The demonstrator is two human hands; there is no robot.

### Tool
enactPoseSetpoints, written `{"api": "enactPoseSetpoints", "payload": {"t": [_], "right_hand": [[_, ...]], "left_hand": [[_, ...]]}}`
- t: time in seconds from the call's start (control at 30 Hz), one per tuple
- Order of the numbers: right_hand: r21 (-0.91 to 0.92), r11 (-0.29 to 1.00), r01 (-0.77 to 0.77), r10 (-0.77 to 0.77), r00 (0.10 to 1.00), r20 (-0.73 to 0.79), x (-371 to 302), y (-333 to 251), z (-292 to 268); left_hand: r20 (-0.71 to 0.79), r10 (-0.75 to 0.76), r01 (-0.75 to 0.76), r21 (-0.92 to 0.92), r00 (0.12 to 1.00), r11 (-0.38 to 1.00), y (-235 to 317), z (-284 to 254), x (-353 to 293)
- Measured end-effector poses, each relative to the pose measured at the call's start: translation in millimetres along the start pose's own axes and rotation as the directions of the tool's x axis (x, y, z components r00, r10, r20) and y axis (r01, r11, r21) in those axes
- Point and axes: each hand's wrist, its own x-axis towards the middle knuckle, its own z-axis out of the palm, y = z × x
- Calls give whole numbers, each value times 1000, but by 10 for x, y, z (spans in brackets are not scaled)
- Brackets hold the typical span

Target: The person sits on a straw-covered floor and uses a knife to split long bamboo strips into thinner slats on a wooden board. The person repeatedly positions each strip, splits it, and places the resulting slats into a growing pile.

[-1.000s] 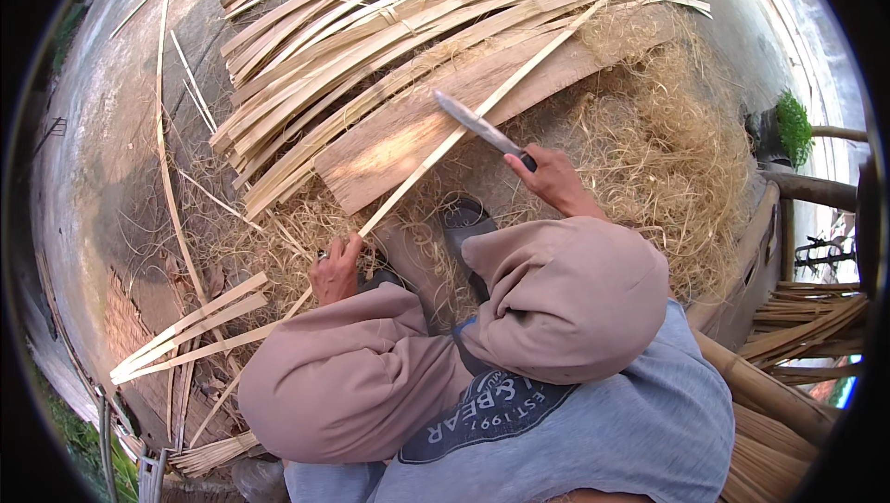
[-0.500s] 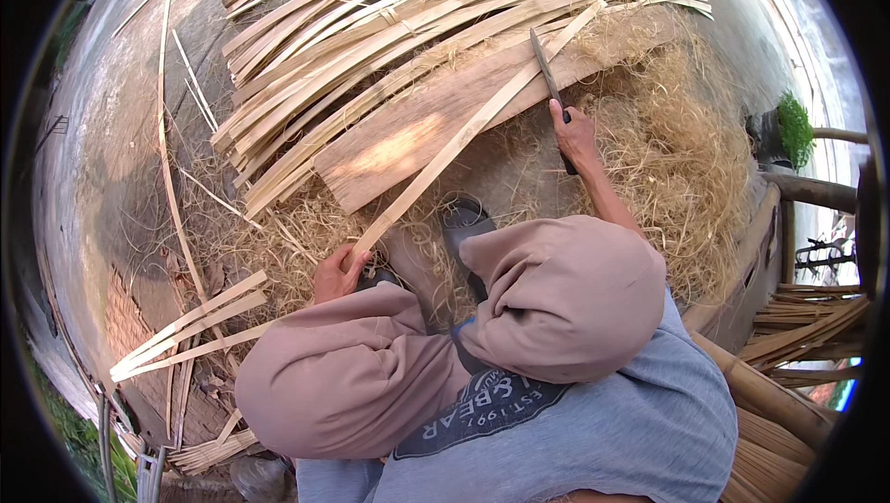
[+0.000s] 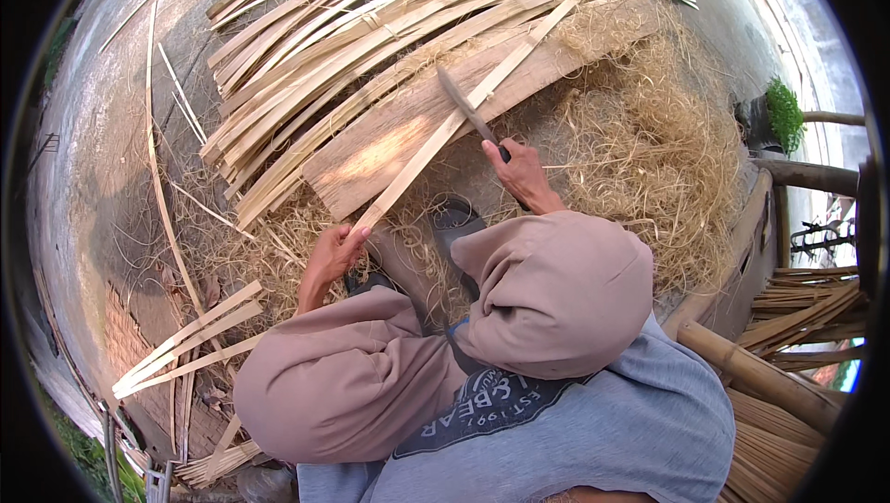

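Note:
Between the thumb and fingers of my left hand (image 3: pixel 336 251) is the near end of a long pale bamboo strip (image 3: pixel 422 160). The strip slants away to the upper right across a wooden board (image 3: pixel 357 165). My right hand (image 3: pixel 524 174) is closed around the dark handle of a long knife (image 3: pixel 465 102). Its blade lies across the strip near the middle of the board, pointing to the upper left. Part of the handle shows below the hand.
Beyond the board lies a wide row of bamboo strips (image 3: pixel 371 49). Curly shavings (image 3: pixel 640 160) heap up at the right. A few short strips (image 3: pixel 195 336) lie at the left. A bamboo pole (image 3: pixel 756 373) and a green plant (image 3: pixel 784 114) are on the right.
My right hand has drawn the knife left and nearer to me along the strip. My left hand has shifted slightly up and left, still gripping the strip's end.

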Motion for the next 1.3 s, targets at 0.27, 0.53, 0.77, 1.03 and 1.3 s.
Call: {"api": "enactPoseSetpoints", "payload": {"t": [0.27, 0.53, 0.77, 1.03, 1.3], "right_hand": [[-8, 999, -42, 41, 994, -101, 428, 425, -489], [-131, 986, -99, 83, 989, -123, 753, 764, -1046], [62, 997, -55, 60, 995, -78, 504, 571, -463], [63, 972, -228, 233, 968, -93, 609, 1089, -995], [-196, 980, 15, -32, 996, -87, 468, 911, -723]], "left_hand": [[-10, -109, 108, -51, 994, 993, -634, -599, -629], [-9, -423, 385, -398, 906, 833, -1021, -1054, -1182], [230, -51, 48, 21, 972, 999, -325, -347, -93], [-91, 67, -54, 140, 994, 989, -262, -127, -75], [-140, 12, -1, 78, 990, 997, -380, -11, -197]]}}
